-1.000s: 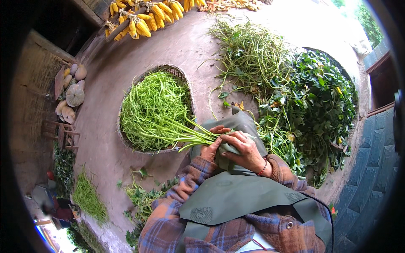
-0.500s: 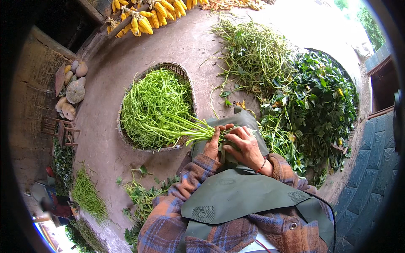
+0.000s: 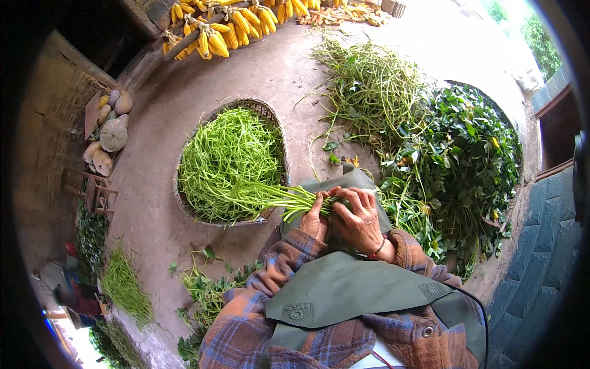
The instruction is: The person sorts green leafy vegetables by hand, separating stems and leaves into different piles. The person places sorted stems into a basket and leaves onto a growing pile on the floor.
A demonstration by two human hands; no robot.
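Note:
My left hand (image 3: 315, 220) is closed round a bunch of long green leaf stalks (image 3: 294, 199) above my lap. The cut ends fan out leftward, toward the rim of the wicker basket (image 3: 179, 190). Heaped in that basket are more loose green stalks (image 3: 230, 160). At the bunch's right end, my right hand (image 3: 361, 222) pinches with bent fingers, close against the left one. What lies under its fingertips is mostly hidden. Beneath both hands a dark green apron (image 3: 344, 280) covers my lap.
Leafy vines (image 3: 470, 147) fill the right side, with a pile of bare stems (image 3: 375, 86) beyond. Corn cobs (image 3: 212, 40) hang at the far left; pumpkins (image 3: 114, 134) line the left wall near a small wooden chair (image 3: 98, 194). A person (image 3: 80, 298) is at lower left.
The view has shifted slightly, so the surroundings sit a little lower. Both hands stay on the bunch; my right fingers have curled and moved slightly at its end.

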